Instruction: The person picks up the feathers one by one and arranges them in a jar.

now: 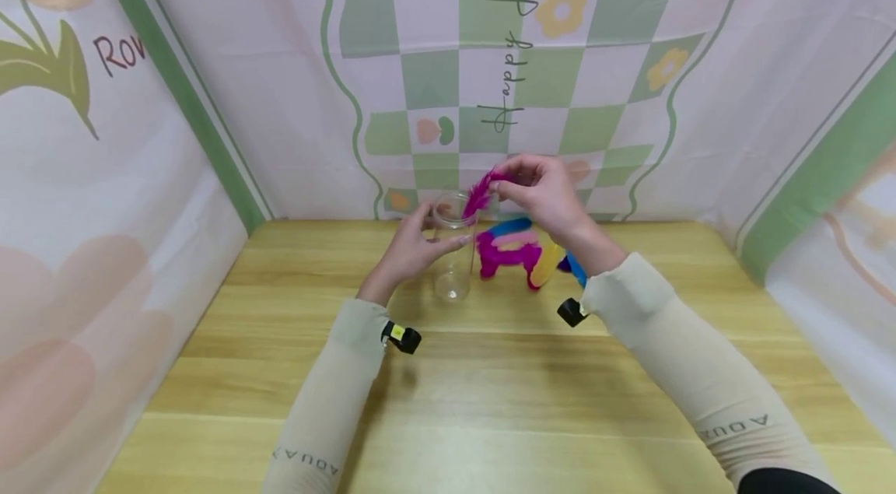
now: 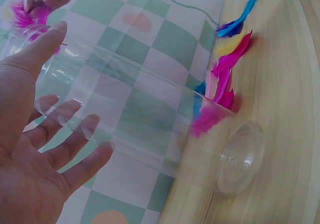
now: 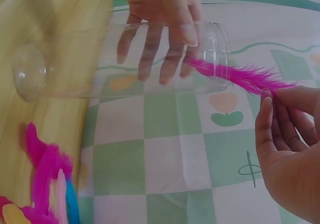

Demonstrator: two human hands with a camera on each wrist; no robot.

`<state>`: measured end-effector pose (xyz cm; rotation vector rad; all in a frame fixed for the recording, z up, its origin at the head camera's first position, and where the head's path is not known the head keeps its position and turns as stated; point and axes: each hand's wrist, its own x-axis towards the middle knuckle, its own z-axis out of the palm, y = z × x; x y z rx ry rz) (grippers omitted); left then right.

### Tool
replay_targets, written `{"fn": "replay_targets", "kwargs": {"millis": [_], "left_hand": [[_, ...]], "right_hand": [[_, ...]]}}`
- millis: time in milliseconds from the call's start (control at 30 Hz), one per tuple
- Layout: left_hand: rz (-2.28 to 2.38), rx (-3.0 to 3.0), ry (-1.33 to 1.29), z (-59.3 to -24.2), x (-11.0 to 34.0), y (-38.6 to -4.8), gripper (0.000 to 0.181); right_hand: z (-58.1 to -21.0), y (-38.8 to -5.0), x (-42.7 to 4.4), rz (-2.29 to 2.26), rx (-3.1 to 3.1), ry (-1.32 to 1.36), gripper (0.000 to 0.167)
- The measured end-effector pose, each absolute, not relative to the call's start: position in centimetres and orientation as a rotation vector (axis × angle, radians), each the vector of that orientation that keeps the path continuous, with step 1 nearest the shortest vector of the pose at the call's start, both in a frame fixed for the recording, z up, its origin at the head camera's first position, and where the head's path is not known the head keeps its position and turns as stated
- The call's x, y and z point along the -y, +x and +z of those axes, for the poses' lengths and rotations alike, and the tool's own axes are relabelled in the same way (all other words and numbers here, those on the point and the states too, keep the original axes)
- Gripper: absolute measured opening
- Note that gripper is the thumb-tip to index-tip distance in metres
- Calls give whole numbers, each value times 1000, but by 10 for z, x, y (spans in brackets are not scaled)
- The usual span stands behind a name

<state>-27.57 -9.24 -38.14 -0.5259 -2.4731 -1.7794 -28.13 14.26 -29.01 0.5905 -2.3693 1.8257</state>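
A tall clear jar (image 1: 453, 270) stands upright on the wooden table, its mouth uncovered. My left hand (image 1: 413, 247) holds it near the top, thumb on the near side and fingers (image 3: 150, 59) behind the wall. Between thumb and fingertips, my right hand (image 1: 549, 194) pinches a magenta feather (image 3: 250, 78) just above and right of the rim. The feather's lower tip reaches inside the mouth, as the right wrist view shows. Beside the jar lies a group of loose feathers (image 1: 509, 259), magenta, pink, yellow and blue.
A blue feather (image 2: 245, 17) lies at the right end of the group, partly behind my right wrist in the head view. The table (image 1: 490, 401) meets a hanging checkered cloth (image 1: 483, 82) just behind the jar. Cloth also hangs at both sides.
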Motion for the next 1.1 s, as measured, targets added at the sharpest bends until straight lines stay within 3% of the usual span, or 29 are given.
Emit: {"fn": "replay_targets", "kwargs": {"millis": [733, 1100], "left_hand": [[-1719, 2506, -516, -383, 93, -276, 79], [-1707, 2518, -500, -382, 93, -275, 77]], "right_hand": [[-305, -279, -135, 1651, 2522, 676, 13], [-304, -278, -130, 1531, 2587, 701, 14]]}}
